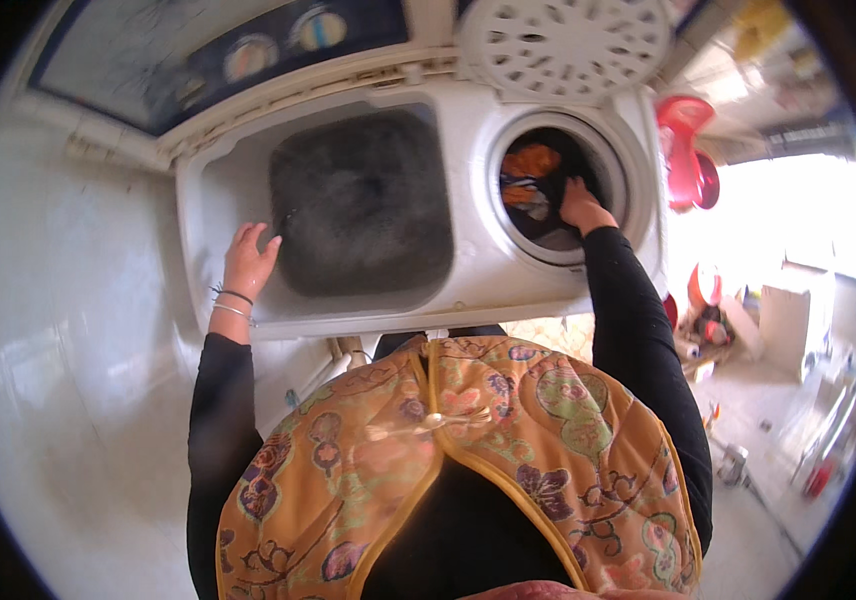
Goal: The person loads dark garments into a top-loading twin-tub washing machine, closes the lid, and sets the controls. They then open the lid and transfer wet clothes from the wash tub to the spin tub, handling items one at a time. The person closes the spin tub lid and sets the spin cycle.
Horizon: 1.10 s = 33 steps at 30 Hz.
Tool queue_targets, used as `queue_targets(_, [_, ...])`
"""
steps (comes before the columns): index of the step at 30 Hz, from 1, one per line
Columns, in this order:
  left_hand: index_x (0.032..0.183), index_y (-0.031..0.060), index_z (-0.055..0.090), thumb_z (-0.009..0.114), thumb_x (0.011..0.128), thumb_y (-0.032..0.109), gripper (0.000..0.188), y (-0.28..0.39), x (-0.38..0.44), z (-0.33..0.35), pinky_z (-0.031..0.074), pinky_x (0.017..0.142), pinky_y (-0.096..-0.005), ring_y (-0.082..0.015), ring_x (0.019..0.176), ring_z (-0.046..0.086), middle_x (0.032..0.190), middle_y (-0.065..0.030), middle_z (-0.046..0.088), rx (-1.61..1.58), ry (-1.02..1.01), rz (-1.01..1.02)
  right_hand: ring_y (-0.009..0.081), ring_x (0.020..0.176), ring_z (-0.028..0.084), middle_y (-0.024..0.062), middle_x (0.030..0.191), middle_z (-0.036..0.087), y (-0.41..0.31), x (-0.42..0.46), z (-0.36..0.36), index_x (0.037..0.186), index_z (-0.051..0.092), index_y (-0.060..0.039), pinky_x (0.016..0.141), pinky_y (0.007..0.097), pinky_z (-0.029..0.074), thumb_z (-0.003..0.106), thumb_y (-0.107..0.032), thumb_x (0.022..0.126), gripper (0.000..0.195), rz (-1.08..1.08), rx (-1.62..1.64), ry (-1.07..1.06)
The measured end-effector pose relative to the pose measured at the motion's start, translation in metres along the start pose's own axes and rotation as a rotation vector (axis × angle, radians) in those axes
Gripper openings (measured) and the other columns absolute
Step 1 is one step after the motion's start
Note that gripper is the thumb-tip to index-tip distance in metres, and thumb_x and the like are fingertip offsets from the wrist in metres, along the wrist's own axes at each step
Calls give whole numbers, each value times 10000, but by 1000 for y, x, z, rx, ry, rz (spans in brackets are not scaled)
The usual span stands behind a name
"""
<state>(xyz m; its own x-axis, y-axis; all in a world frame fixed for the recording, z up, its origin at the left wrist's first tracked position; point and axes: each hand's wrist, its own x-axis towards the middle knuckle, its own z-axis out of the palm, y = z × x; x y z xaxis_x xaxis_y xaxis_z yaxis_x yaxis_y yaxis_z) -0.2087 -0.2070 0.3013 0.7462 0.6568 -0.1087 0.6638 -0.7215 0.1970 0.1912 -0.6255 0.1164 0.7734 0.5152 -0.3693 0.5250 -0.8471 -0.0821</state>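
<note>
In front of me stands a white twin-tub washing machine (465, 277). Dark, murky water (360, 202) fills its square wash tub on the left. My left hand (249, 259) is over the near left part of that tub, fingers apart and holding nothing. On the right, my right hand (582, 204) reaches down into the round spin tub (499, 225). Orange cloth (531, 160) and dark cloth lie in there beside my fingers. Whether those fingers grip any of the cloth is hard to see.
A round perforated white cover (563, 45) is raised behind the spin tub. Control knobs (323, 30) sit on the back panel. Red plastic items (687, 150) are beyond the machine's right side. A white tiled wall (83, 300) is at left; clutter (720, 330) lies on the floor at right.
</note>
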Motion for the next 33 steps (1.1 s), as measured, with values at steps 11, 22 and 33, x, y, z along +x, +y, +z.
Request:
queue_targets(11, [1129,217,653,711,751,331,398,-100,-67,8,196,1030,-643,-318,1417,164,1448,-52,361,270,102,-119,372,823,626,193,875,651,-204,-21,-189,917,641,-55,704,433,498,598,-286,850,244,-858,348,83])
queue_targets(22, [1153,192,613,749,694,265,484,-106,-57,5,200,1014,-645,-360,1406,192,1475,-92,342,182,111,-87,438,1346,252,230,1462,278,-405,98,47,1438,317,-186,1058,527,312,868,-417,536,1081,-578,-141,-408])
queue_targets(33, [1175,203,606,741,710,271,489,-104,-51,3,177,1014,-672,-358,1409,194,1488,-86,332,198,40,-172,397,1284,361,208,1428,336,-407,88,257,1409,371,-115,1028,510,363,727,-417,744,812,-691,-400,-357])
